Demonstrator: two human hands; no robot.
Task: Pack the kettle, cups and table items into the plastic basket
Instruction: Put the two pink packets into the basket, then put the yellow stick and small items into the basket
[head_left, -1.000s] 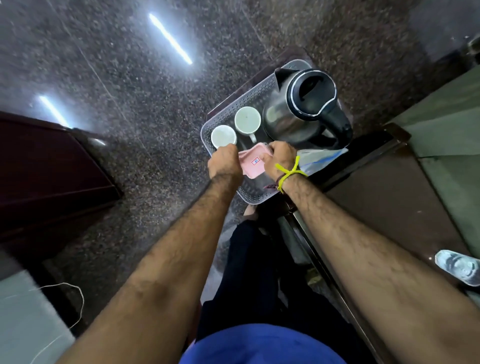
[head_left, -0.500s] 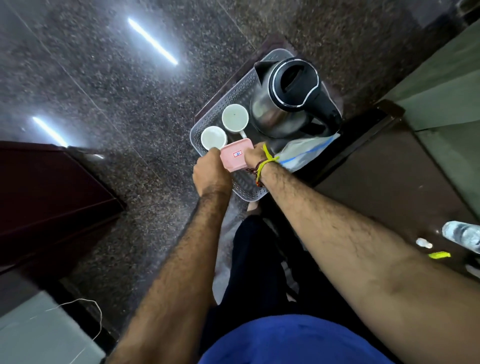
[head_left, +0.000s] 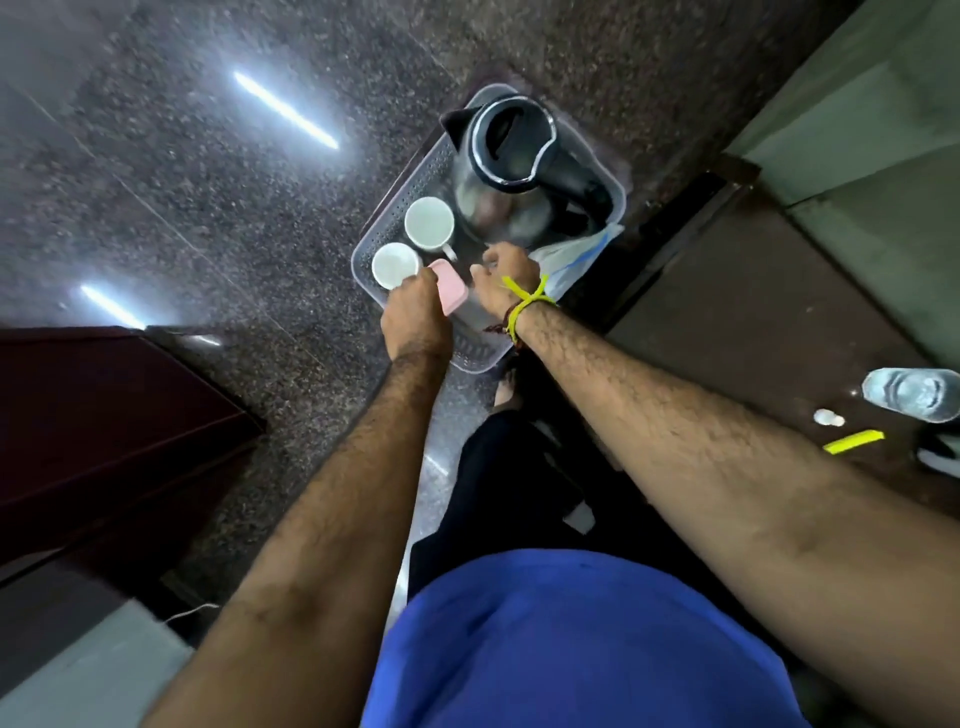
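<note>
The left hand (head_left: 415, 312) grips a pink box (head_left: 448, 285) on edge inside the plastic basket (head_left: 410, 192), beside two white cups (head_left: 395, 265) and the kettle (head_left: 511, 176). The right hand (head_left: 501, 278) hovers there, its fingers loosely curled and holding nothing.

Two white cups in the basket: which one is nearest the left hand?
The cup at the basket's near corner, right beside the left hand. The other cup stands farther off, next to the kettle.
</note>
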